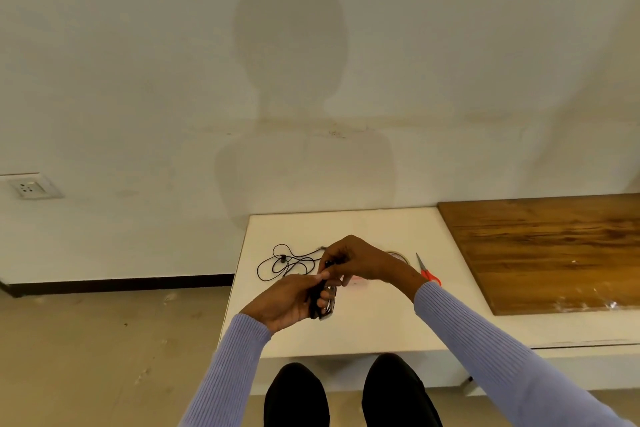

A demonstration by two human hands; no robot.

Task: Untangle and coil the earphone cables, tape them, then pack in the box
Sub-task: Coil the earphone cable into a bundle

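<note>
Hands meet above the white table, and we describe each in turn. Our left hand curls its fingers around a bundle of black earphone cable, gripping it just over the table's near half. Our right hand reaches in from the right and pinches the upper end of that same bundle between thumb and fingertips, so the two hands touch at the cable. A second earphone cable lies loose and looped on the table, just beyond the left hand and beside the right hand's knuckles (untouched by either hand). A tape roll sits behind the right wrist, partly hidden. Red-handled scissors lie near the right forearm, between the tape roll and a brown wooden board.
</note>
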